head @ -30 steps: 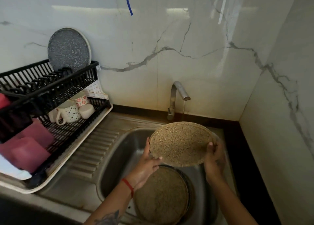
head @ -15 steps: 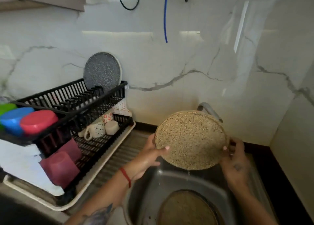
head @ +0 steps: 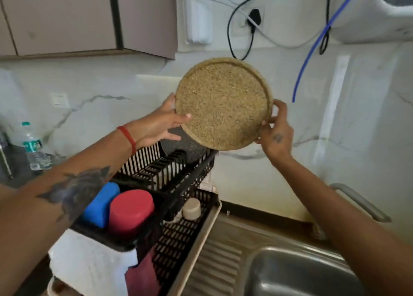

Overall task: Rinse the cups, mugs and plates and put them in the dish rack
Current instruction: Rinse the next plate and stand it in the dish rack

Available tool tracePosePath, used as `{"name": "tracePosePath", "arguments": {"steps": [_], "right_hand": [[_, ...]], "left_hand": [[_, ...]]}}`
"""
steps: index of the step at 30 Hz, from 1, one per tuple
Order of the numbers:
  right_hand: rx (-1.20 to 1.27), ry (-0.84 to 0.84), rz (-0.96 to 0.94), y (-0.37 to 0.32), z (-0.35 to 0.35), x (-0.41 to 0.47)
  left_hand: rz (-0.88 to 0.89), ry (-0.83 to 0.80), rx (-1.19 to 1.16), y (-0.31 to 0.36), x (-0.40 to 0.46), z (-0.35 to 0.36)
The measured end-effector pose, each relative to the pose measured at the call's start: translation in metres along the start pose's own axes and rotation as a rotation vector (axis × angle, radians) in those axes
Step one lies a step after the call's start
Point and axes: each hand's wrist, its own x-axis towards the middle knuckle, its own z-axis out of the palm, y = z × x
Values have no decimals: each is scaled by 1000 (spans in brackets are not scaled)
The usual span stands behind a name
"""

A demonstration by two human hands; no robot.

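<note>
You have lifted the tan plate (head: 223, 103) out of the sink (head: 297, 271) since a second ago; it was low over the basin then, with a second tan plate lying under it, and now it hangs high in front of the marble wall, above the far right end of the rack (head: 178, 177). Your view has swung up too, so the basin's inside no longer shows and the cabinets and cables do.

At the far left a water bottle (head: 31, 148) stands on the counter. Your left hand (head: 156, 125) grips the plate's left edge, thumb laid on its speckled face and fingers curled behind. In the rack's upper tier a blue cup (head: 100, 204) and a red cup (head: 130, 210) sit upside down side by side at the near end, and the grey plate (head: 183, 145) stands upright in the slots at the far end, just below and partly behind the tan plate. On the lower tier a small beige cup (head: 191, 208) lies on the grid, and something pink (head: 140, 275) shows at the near end; what it is I cannot tell. Your right hand (head: 274, 130) clamps the plate's right rim, fingers hooked round the edge. The faucet (head: 359, 204) sits beyond your right forearm.
</note>
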Motion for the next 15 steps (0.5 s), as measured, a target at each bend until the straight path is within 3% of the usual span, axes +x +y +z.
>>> {"name": "tracePosePath", "arguments": {"steps": [7,15], "right_hand": [[-50,-147,-48,-8,123,31],[-55,-177,26,42,207,32]], "left_hand": [[-22,198,-61,-44,58,-92],[-75,225,-64,-105,111,-127]]}}
